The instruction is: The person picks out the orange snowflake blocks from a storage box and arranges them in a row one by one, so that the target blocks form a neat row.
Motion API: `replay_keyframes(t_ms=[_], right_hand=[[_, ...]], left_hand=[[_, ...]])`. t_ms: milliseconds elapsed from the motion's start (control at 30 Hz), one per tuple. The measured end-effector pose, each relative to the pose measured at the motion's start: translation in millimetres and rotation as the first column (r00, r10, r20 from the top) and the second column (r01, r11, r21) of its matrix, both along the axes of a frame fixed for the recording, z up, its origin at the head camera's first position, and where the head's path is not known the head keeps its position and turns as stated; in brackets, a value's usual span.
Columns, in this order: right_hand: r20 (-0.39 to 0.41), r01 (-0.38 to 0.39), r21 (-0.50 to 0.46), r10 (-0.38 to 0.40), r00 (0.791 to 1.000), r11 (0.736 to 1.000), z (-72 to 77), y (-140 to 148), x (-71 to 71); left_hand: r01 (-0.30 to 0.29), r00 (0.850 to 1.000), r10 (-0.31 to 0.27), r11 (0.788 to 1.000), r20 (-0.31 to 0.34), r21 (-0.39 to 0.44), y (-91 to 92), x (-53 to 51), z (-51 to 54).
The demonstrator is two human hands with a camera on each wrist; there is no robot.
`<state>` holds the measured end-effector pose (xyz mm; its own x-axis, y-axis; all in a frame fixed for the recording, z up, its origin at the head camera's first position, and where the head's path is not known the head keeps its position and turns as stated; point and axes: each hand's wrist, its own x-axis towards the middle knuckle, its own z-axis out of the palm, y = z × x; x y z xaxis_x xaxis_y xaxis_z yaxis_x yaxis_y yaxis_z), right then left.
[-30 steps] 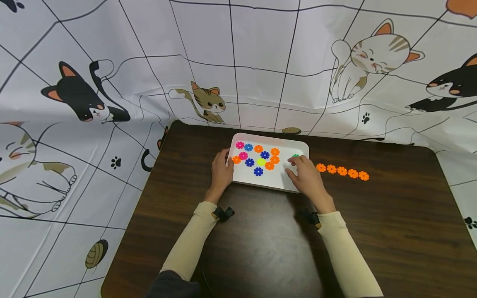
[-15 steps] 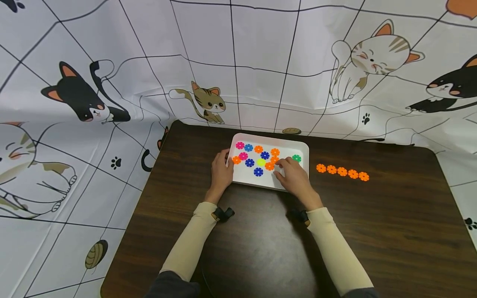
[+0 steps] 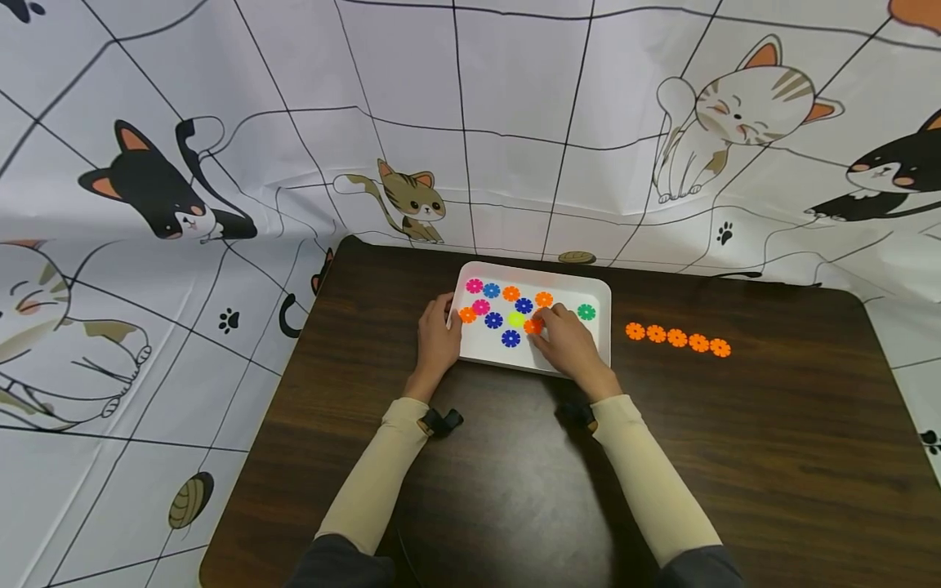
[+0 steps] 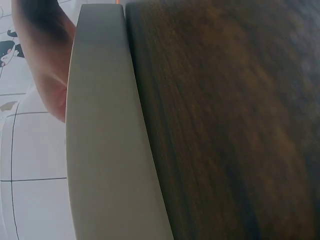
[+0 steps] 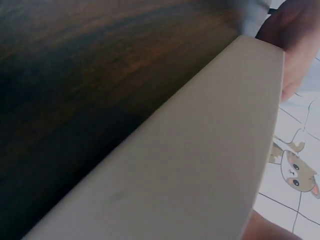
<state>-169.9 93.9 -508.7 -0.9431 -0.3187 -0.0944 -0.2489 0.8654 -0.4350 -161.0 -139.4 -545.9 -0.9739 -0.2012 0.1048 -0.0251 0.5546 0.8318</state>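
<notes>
"A cat-print sheet covers the wall behind the desk. And the hands?"

"The left hand grips the white tray; the right hand has fingertips at an orange disc inside it. Pinched or not, I can't tell."

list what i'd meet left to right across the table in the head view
Left hand, upper pink notched round disc, light-blue notched round disc, yellow notched round disc, right hand, row of five orange notched round discs; overlapping things left out.
</notes>
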Motion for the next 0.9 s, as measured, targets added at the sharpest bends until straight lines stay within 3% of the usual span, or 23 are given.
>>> replay_keyframes(t_ms=[233, 533, 900], right_hand=[[0.063, 0.038, -0.029, -0.036, 0.997, 0.999, -2.3, -2.3, -3.9], [0.112, 0.004, -0.061, 0.003, 0.994, 0.998, -3.6, 2.7, -1.9], [0.005, -0.054, -0.06, 0.054, 0.999, 0.997, 2.8, 10.6, 6.2]], left_hand=[[-0.003, 1.0, 0.003, 1.0, -0.022, -0.004, 0.2, -0.5, 0.6], [-0.001, 1.0, 0.001, 1.0, 0.007, -0.011, 1.2, 0.7, -1.3], [0.0, 1.0, 0.001, 1.0, 0.017, -0.005, 0.6, -0.2, -0.5]])
